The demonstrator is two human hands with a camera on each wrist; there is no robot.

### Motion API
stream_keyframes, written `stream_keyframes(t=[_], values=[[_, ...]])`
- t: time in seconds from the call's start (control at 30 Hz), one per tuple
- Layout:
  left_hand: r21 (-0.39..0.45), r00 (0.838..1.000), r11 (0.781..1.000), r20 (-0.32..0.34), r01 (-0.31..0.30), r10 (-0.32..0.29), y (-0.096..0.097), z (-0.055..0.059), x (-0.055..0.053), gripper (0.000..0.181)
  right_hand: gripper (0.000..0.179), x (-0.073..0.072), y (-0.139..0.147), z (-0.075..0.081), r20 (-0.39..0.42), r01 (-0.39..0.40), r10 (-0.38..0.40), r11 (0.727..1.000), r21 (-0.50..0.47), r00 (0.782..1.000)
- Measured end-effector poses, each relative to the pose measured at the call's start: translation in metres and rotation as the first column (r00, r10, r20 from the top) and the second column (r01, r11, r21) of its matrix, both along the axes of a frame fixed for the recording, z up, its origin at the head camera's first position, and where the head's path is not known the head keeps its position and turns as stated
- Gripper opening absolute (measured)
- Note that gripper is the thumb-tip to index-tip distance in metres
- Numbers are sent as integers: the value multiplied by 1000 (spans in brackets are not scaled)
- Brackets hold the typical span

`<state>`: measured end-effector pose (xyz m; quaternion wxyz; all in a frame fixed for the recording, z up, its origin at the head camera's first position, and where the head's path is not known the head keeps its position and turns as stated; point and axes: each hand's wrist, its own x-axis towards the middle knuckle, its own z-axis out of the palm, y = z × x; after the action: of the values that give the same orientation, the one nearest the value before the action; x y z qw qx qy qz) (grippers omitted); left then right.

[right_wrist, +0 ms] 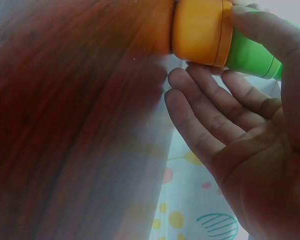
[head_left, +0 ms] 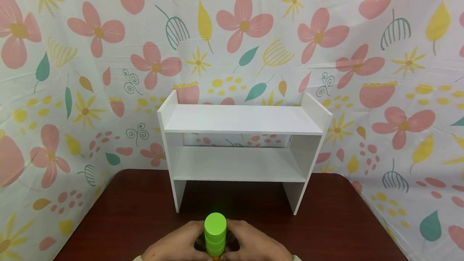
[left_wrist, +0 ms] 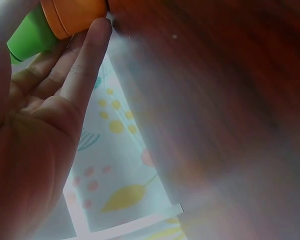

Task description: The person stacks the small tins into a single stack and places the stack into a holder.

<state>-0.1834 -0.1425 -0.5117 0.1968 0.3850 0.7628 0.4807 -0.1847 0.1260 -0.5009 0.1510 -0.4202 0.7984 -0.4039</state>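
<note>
An upright toy-like piece (head_left: 215, 235) with a flat, round green top and ridged green rings stands at the bottom middle of the head view. Its wider orange base (right_wrist: 197, 32) is close at the dark tabletop in the right wrist view. From one side my left hand (head_left: 181, 241) holds it, fingers against the orange part (left_wrist: 80, 15) in the left wrist view. Opposite, my right hand (head_left: 255, 243) holds it too, its thumb across the green and orange sections and its fingers around the far side. The hands partly hide the piece's lower end.
A white two-tier shelf (head_left: 239, 164) stands behind the hands on the dark red-brown table (head_left: 119, 216). Its side panels rise above the top board. A flower-patterned cloth (head_left: 232, 67) surrounds the table at the back and sides.
</note>
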Motion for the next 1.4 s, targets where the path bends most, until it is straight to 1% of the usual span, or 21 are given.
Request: stream_keyframes(t=[0.1, 0.2, 0.3, 0.37, 0.57, 0.77, 0.9, 1.03, 1.13, 1.23, 1.4], values=[[-7, 1000, 1000, -26, -4, 4, 1, 0, -1, 54, 54, 0, 1, -1, -4, 3, -3, 1000, 4, 1000], [-21, 999, 1000, -53, -10, 9, 2, -1, -3, 54, 55, 0, 1, -1, -25, 3, -3, 1000, 6, 1000], [-40, 997, 999, -71, -26, 23, 3, -1, -4, 55, 55, 0, 3, -1, -27, 1, -1, 1000, -6, 1000], [-49, 997, 998, -76, -36, 32, 4, -1, -3, 56, 55, 0, 4, -2, -9, 7, -7, 1000, -17, 1000], [-49, 997, 997, -60, -54, 51, 11, 0, -3, 57, 55, 1, 7, -2, 35, 25, -24, 999, -33, 999], [-20, 998, 998, -14, -55, 55, 16, 2, -1, 58, 51, 1, 9, 0, -4, 50, -50, 999, -2, 999], [-9, 998, 998, 7, -58, 58, 19, 3, -1, 59, 49, 1, 11, 0, -15, 52, -52, 999, 2, 999], [-20, 998, 998, -20, -58, 58, 21, 1, -1, 60, 43, 3, 11, -1, 6, 48, -48, 999, -3, 999], [-35, 997, 997, -52, -64, 62, 22, 0, -1, 60, 40, 6, 12, -1, 28, 57, -57, 998, -6, 998], [-39, 996, 997, -53, -69, 67, 24, 0, -1, 58, 40, 7, 14, -1, 25, 70, -70, 998, -7, 997], [-40, 997, 997, -33, -70, 69, 26, 2, -2, 55, 39, 6, 16, -2, 26, 74, -74, 997, -7, 997]])
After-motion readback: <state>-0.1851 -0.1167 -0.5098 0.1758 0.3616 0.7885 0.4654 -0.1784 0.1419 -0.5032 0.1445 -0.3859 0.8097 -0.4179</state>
